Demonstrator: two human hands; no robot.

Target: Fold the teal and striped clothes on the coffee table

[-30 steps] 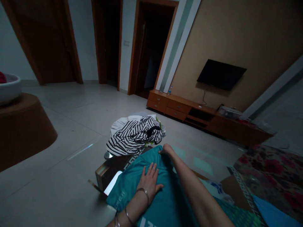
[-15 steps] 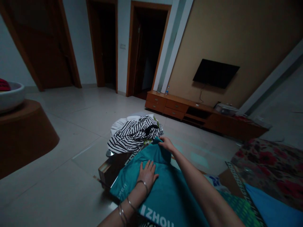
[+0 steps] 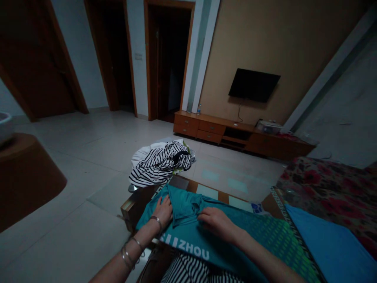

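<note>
A teal shirt [image 3: 188,232] with white "ZHOU" lettering and a green dotted pattern toward its right end lies spread over a low table. My left hand [image 3: 163,212], wearing bangles, rests flat on the shirt's left part with fingers stretched out. Beside it, a flap of the shirt is folded inward over the body. My right hand [image 3: 217,222] is at the edge of this flap, fingers curled and closed on the fabric; the fingertips are partly hidden.
A heap of striped and white clothes [image 3: 160,161] sits at the table's far left corner. Blue cloth [image 3: 326,239] lies at right beside a floral-covered seat [image 3: 321,177]. A wooden TV cabinet [image 3: 212,129] stands by the wall, and a brown stand [image 3: 26,177] is at left.
My right hand has brought the raised piece of teal fabric down and toward me, folding it onto the shirt. My left hand has shifted left and stays on the cloth. The view has turned slightly right.
</note>
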